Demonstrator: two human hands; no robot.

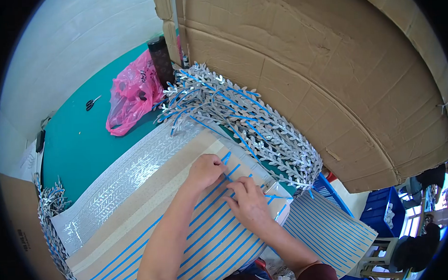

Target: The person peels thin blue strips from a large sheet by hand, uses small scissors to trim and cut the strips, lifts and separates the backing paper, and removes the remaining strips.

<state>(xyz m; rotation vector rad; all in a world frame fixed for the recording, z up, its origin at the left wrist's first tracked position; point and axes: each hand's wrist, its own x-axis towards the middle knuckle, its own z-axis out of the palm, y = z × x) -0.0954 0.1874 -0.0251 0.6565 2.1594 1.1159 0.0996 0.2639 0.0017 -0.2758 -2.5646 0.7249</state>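
Over the flat brown, blue-striped sheet, my left hand pinches a thin blue strip; my right hand curls nearer, its grip unclear to me.

Green table: scissors, pink bag, silver leaf garlands; dark bottle probably too, base hidden.

We see a tan sheet striped in parallel blue, silver-grey leaf strands shot through with blue, a whitish film patterned with leafy rows, a green tabletop, a pink bag, brown cardboard and our maroon sleeve.
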